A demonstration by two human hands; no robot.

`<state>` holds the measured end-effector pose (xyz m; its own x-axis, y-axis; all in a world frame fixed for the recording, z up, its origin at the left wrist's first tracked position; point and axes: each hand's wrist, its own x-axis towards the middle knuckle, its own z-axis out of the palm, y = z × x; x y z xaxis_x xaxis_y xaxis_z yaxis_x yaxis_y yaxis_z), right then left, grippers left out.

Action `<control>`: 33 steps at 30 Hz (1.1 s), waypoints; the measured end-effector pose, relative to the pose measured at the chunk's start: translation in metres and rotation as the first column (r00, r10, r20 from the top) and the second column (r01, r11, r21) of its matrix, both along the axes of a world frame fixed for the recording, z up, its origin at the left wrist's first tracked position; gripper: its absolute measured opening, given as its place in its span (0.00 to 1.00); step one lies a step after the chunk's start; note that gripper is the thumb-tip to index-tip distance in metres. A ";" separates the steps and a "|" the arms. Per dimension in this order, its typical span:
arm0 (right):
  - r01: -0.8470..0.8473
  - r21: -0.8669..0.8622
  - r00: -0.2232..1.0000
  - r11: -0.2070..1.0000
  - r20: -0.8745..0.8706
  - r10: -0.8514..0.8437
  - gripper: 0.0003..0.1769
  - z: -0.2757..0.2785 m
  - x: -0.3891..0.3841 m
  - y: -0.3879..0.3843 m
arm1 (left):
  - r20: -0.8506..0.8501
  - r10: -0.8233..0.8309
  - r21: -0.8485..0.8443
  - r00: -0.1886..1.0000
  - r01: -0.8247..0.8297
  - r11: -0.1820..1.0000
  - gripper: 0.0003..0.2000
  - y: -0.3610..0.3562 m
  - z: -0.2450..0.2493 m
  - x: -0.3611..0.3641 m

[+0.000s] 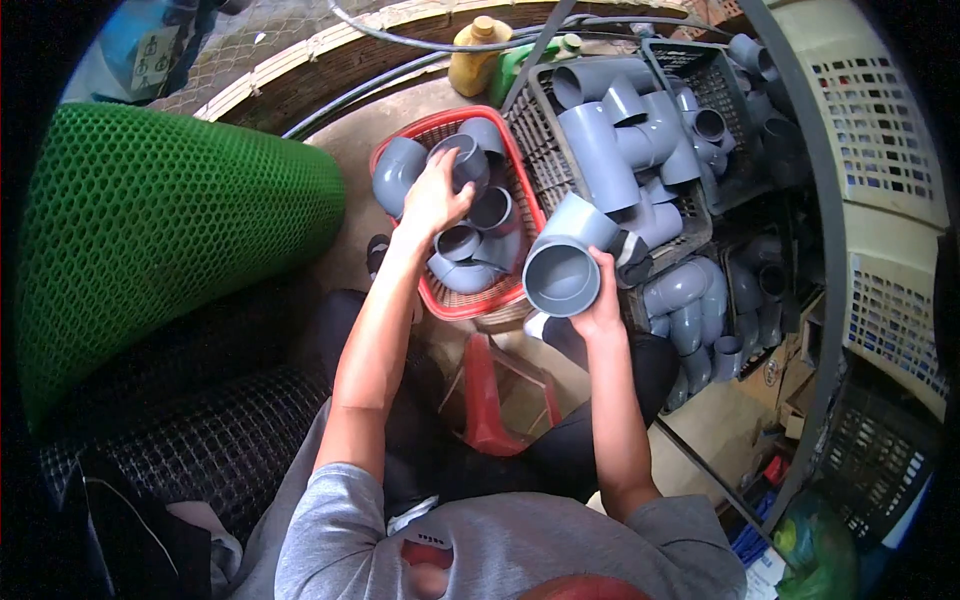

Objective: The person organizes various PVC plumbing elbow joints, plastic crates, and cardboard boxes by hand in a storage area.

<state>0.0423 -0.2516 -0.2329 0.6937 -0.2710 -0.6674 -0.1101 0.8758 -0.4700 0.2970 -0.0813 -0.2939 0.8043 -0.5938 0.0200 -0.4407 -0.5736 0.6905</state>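
Note:
My right hand point(600, 308) holds a large grey plastic pipe elbow point(562, 278) by its side, beyond the red stool. Its wide round mouth faces up toward me. My left hand point(440, 196) reaches into a red plastic basket point(440, 309), with fingers and thumb around the near side of a grey pipe fitting point(462, 160). Other grey fittings lie about that hand in the basket: a rounded elbow point(398, 175) on the left and an open-mouthed one point(492, 210) nearer me.
Dark crates point(545, 150) on the right hold many grey pipe fittings point(600, 155). A green mesh roll point(180, 240) and a black mesh roll point(230, 440) stand on the left. A red stool point(485, 400) is between my legs. Behind the basket is a yellow jug point(475, 65).

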 end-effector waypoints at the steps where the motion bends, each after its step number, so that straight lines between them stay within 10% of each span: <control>1: 0.018 -0.023 1.000 1.000 -0.022 -0.019 0.33 0.000 -0.003 -0.001 | -0.101 -0.007 0.090 0.995 0.017 0.996 0.34 -0.001 -0.007 0.000; 10: 0.105 -0.416 0.977 0.904 -0.126 -0.171 0.40 0.017 -0.036 -0.109 | -0.004 -0.141 0.091 0.990 0.140 0.986 0.10 -0.011 -0.016 -0.027; 17: -0.260 -0.833 0.736 0.488 -0.498 -0.458 0.55 0.068 -0.031 -0.235 | -0.026 -0.125 0.032 0.992 0.126 0.992 0.08 -0.004 -0.001 -0.024; 22: -0.448 -0.875 0.613 0.185 -0.451 -0.649 0.57 0.017 -0.037 -0.370 | -0.046 -0.132 0.017 0.990 0.133 0.991 0.08 -0.003 -0.013 -0.020; 26: -0.401 -0.878 0.712 0.262 -0.478 -0.514 0.63 0.017 -0.017 -0.405 | -0.071 -0.124 0.022 0.990 0.126 0.992 0.08 -0.005 0.001 -0.019; 28: -0.653 -0.735 0.404 0.185 -0.544 -0.735 0.69 0.007 -0.006 -0.424 | -0.078 -0.110 0.020 0.991 0.111 0.994 0.08 -0.003 0.003 -0.018; 33: -0.776 -0.586 0.186 0.235 -0.568 -0.802 0.70 -0.026 -0.005 -0.462 | -0.110 -0.127 0.026 0.986 0.130 0.991 0.08 -0.003 0.003 -0.016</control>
<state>0.0368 -0.7138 -0.2592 -0.0629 -0.9866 0.1508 -0.9833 0.0354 -0.1785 0.2806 -0.0847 -0.2911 0.7176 -0.6914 -0.0839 -0.4366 -0.5404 0.7193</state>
